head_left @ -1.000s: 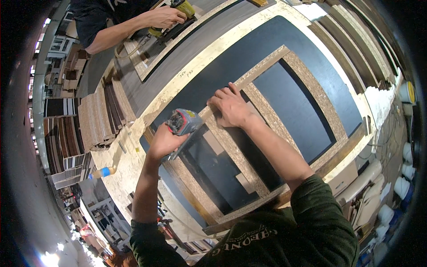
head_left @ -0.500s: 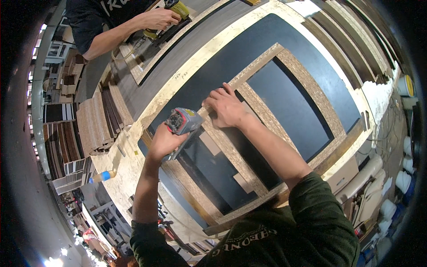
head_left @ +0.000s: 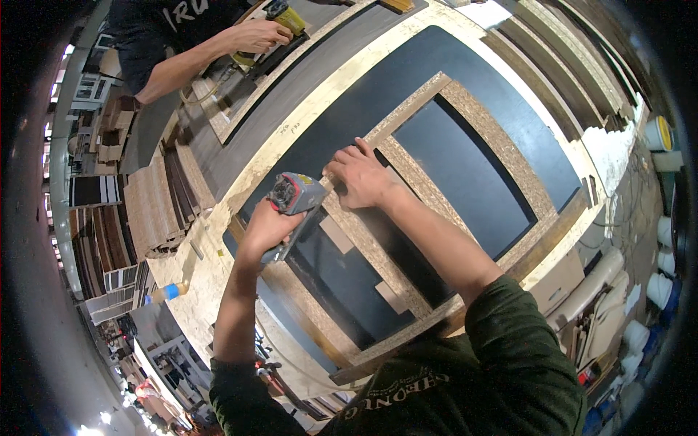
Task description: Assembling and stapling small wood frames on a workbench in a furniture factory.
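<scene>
My left hand (head_left: 266, 231) is wrapped round the handle of a grey and red nail gun (head_left: 299, 195). The gun's nose meets the far rail of a chipboard frame (head_left: 488, 131), where a crosspiece joins it. My right hand (head_left: 361, 180) grips that same rail just right of the gun, fingers over its far side. Several crosspieces divide the frame, and small flat wooden pieces (head_left: 336, 236) lie beside one of them. Underneath lies a dark, smooth panel (head_left: 342, 131) with rounded corners. The gun's tip is partly hidden at the joint.
Across the bench, another person's hand (head_left: 263, 35) holds a yellow-green power tool (head_left: 285, 16) over a second frame. Cut boards (head_left: 156, 211) are stacked at the left, long strips (head_left: 545, 80) at the far right. A blue-banded object (head_left: 170, 292) lies on the left bench edge.
The whole view has shifted slightly left. Both my hands keep their places on the nail gun and the frame, with no clear change in either grip.
</scene>
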A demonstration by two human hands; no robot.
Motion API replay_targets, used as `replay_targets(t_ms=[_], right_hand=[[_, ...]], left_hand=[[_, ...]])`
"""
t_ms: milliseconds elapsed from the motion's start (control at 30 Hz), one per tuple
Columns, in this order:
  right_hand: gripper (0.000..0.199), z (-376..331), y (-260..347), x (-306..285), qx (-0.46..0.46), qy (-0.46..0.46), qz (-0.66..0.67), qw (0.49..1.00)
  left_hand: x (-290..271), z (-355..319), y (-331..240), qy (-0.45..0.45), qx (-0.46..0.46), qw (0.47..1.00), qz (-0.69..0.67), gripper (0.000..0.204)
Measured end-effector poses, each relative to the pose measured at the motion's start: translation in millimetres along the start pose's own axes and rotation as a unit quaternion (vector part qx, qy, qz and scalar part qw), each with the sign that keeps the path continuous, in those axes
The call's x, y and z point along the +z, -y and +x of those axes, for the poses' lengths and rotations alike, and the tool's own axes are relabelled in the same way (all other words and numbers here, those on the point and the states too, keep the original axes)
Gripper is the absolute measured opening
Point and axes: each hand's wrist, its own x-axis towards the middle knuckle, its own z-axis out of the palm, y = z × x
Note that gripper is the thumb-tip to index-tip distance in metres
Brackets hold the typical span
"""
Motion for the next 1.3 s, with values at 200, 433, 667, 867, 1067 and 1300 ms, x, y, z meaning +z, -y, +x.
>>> replay_targets(t_ms=[200, 433, 667, 867, 1067, 1300], right_hand=[[0.054, -0.2, 2.0, 1.4, -0.005, 0.009, -0.007, 1.000], [0.051, -0.2, -0.6, 4.7, 0.001, 0.007, 0.001, 1.000], [0.052, 2.3, -4.3, -0.9, 0.001, 0.009, 0.004, 1.000], [0.054, -1.1, -0.8, -1.1, -0.012, 0.027, 0.011, 0.999], [0.063, -1.4, -20.1, -9.4, -0.022, 0.048, 0.054, 0.997], [0.064, -10.9, -89.2, -89.8, -0.033, -0.021, 0.076, 0.996]], left_hand=[[3.1, 4.3, 10.0, -0.004, 0.000, 1.000, 0.022, 0.025], [10.9, 7.2, 38.3, -0.009, 0.000, 1.000, -0.017, 0.039], [6.8, 18.3, 30.4, -0.074, 0.134, 0.979, 0.137, 0.043], [26.0, -9.6, 26.7, -0.087, -0.003, 0.994, 0.063, 0.039], [64.4, -80.0, -37.0, -0.120, -0.033, 0.991, -0.051, 0.036], [94.9, -138.9, -59.3, -0.211, -0.070, 0.971, -0.089, 0.047]])
